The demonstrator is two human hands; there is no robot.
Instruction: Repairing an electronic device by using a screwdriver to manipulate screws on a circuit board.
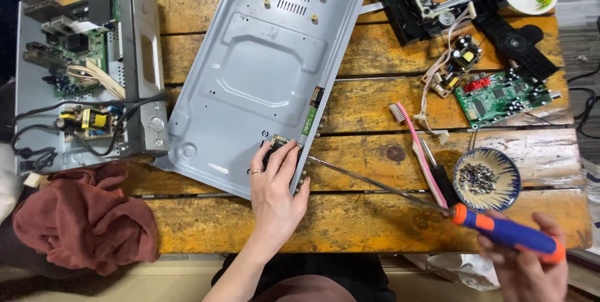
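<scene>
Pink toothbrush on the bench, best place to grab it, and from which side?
Grip the pink toothbrush mid-handle, coming from its left over bare wood. It lies flat, bristle head far from the person, handle running toward the right hand. A black-handled tool lies close along its right, and the screwdriver shaft crosses its near end, so both spots are crowded.

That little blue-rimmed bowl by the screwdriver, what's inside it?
The bowl holds a heap of small dark screws on its pale bottom. What lies under the heap is covered. The right hand holds the screwdriver just below it.
</scene>
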